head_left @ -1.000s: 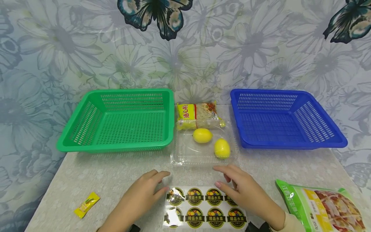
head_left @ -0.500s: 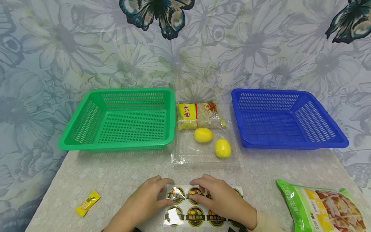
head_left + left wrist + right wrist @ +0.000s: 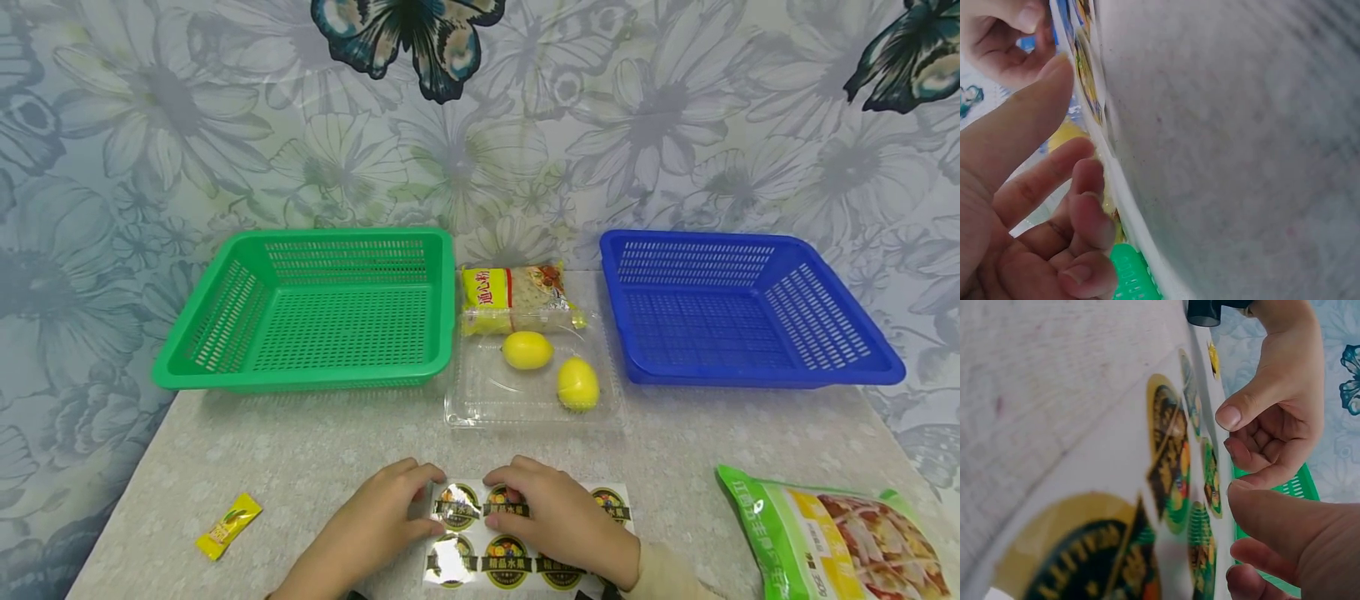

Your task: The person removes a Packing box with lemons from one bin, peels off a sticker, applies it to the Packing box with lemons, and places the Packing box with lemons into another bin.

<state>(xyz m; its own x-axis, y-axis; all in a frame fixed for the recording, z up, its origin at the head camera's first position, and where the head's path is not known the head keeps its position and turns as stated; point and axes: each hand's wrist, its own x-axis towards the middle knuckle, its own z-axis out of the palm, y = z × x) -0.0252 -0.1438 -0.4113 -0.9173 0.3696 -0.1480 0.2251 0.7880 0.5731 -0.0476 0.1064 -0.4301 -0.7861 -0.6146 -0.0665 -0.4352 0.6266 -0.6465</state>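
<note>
A sheet of round black-and-gold stickers (image 3: 506, 563) lies flat on the table in the head view. My left hand (image 3: 378, 512) is at its left edge, thumb and index finger spread apart and fingers loosely bent. Over the middle of the sheet is my right hand (image 3: 558, 512), covering some stickers, with its thumb and index fingertips near the second sticker of the top row. In the right wrist view, the right thumb (image 3: 1272, 515) and the left hand (image 3: 1282, 412) face each other over the sheet. Neither hand visibly grips anything; exact fingertip contact is hard to tell.
Behind the sheet, a clear plastic box (image 3: 480, 400) holds two lemons (image 3: 527, 350). A pasta bag (image 3: 525, 292) lies behind them. A green basket (image 3: 300, 379) stands left, a blue basket (image 3: 757, 375) right. A yellow packet (image 3: 228, 526) and a green bag (image 3: 840, 533) lie nearer.
My right hand has moved left from the sheet's right side to over its middle, nearer my left hand. The left hand has come slightly down toward the sheet's edge.
</note>
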